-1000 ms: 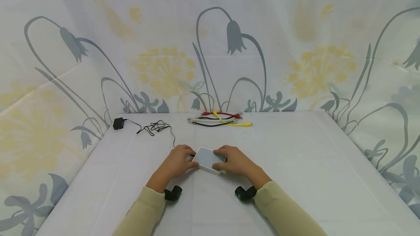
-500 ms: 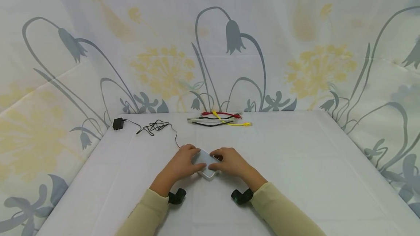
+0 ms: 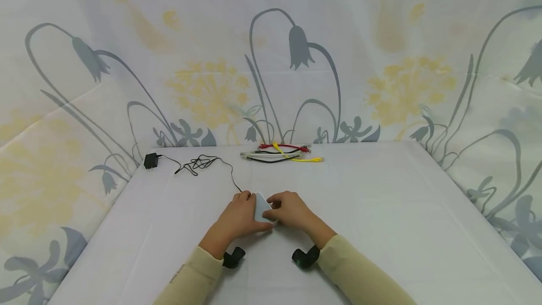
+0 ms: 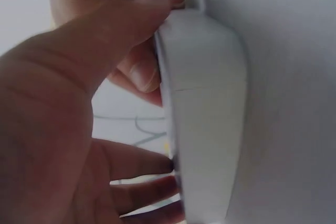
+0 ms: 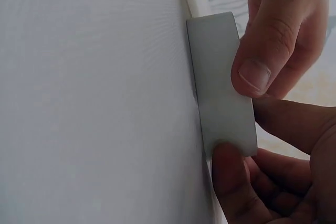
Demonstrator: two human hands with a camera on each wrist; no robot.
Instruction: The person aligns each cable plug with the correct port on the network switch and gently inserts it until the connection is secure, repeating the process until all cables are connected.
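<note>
A flat white electronic box (image 3: 260, 207) with a pale grey-blue top lies on the white table between the hands. My left hand (image 3: 240, 218) covers its left part and grips it. In the left wrist view the left thumb (image 4: 118, 32) lies on the top edge of the white side wall. My right hand (image 3: 292, 210) holds the box's right end, with its fingers (image 5: 231, 174) at the lower corner in the right wrist view. A thin black cord (image 3: 233, 175) runs up to the left hand; its end there is hidden.
A black power adapter (image 3: 150, 160) sits at the far left, its cord loosely bunched. Several short cables, red, black, white and yellow (image 3: 311, 159), lie at the back edge. A flower-patterned cloth (image 3: 338, 36) hangs behind and beside the table.
The box has been turned between the hands. My left hand has shifted right and covers more of it, while the right hand has moved slightly left. The cord's near end has moved right.
</note>
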